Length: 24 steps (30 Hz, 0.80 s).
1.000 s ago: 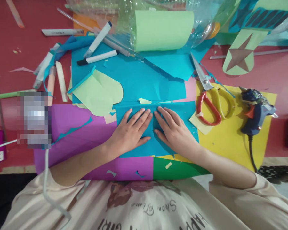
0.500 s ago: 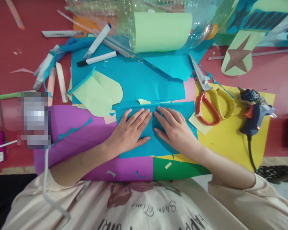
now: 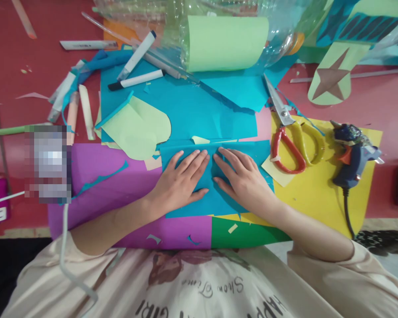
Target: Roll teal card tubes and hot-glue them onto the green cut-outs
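Note:
My left hand (image 3: 185,176) and my right hand (image 3: 241,176) lie flat, fingers stretched, on a piece of blue paper (image 3: 207,205) in front of me. The paper's far edge looks folded over, just past my fingertips. Neither hand grips anything. Left of my left hand is a light green paper cutout (image 3: 137,128) with rounded ends. To the right of my right hand lie scissors (image 3: 287,128) with one red and one yellow handle, blades pointing away from me.
Purple paper (image 3: 99,172), green paper (image 3: 242,232) and yellow paper (image 3: 331,190) cover the near table. A glue gun (image 3: 351,163) rests at right. Markers (image 3: 137,55) lie at back left. A plastic bottle (image 3: 278,44) wrapped in light green paper lies behind. A pixelated object (image 3: 49,163) is at left.
The whole view has shifted very slightly. Both hands stay flat in the same place on the blue paper.

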Available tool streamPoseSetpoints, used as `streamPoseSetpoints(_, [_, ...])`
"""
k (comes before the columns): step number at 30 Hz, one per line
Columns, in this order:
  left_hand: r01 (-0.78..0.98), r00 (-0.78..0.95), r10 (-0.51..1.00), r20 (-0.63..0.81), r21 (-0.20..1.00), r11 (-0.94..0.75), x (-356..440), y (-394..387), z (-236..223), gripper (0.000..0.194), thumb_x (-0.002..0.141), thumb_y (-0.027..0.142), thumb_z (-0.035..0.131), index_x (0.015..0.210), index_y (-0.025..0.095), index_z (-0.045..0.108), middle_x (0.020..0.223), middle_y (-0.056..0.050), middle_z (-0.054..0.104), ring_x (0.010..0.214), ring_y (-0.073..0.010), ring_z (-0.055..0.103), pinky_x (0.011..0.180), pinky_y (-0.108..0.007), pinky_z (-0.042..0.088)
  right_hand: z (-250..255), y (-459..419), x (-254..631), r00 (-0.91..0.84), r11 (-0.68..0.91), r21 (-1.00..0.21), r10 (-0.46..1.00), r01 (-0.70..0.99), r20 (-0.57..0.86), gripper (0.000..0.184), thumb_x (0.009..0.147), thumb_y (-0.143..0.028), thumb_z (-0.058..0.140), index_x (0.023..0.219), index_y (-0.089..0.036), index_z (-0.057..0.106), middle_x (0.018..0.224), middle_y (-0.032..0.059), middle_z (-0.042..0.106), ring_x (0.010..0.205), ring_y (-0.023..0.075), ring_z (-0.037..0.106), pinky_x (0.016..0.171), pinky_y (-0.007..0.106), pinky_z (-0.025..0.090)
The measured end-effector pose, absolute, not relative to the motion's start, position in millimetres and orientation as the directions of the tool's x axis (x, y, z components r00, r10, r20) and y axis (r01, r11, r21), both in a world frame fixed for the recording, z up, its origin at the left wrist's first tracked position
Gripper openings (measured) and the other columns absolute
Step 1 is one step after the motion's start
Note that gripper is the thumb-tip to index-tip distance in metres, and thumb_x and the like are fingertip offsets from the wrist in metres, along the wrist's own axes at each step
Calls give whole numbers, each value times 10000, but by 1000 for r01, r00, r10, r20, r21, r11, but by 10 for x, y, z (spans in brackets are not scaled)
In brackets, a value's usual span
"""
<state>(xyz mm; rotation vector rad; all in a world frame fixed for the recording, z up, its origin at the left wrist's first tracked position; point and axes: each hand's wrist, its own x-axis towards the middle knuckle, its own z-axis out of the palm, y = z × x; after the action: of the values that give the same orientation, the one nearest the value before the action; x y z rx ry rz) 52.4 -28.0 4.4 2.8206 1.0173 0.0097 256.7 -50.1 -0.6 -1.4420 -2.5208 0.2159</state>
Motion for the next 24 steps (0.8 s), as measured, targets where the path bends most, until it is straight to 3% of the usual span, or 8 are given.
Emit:
streamPoseSetpoints(7, [636,770,636,-45,136,-760,525,-288,34,614,958,426,363,1435,39,360,1449,-179,457,1321,-310,441,1099,-488,311,-4,-507,2575,-490,496,-270,867,825,96,422,941,-305,432,1289,-97,547,1330,193,552,1199,313,484,972,486,456])
streamPoseSetpoints(18, [611,787,614,51,69,-789,519,-291,20,586,957,428,379,1380,26,433,1407,-162,513,1257,-291,500,1035,-475,353,14,-504,2568,-503,522,-193,852,831,141,379,949,-306,434,1226,-99,588,1290,181,591,1155,294,536,935,452,488])
streamPoseSetpoints(24, [617,785,619,5,63,-784,523,-289,35,575,965,415,352,1391,36,425,1417,-162,501,1266,-292,493,1054,-472,337,19,-513,2544,-506,525,-178,850,832,146,388,949,-289,426,1219,-63,590,1196,195,624,1108,289,551,920,438,490])
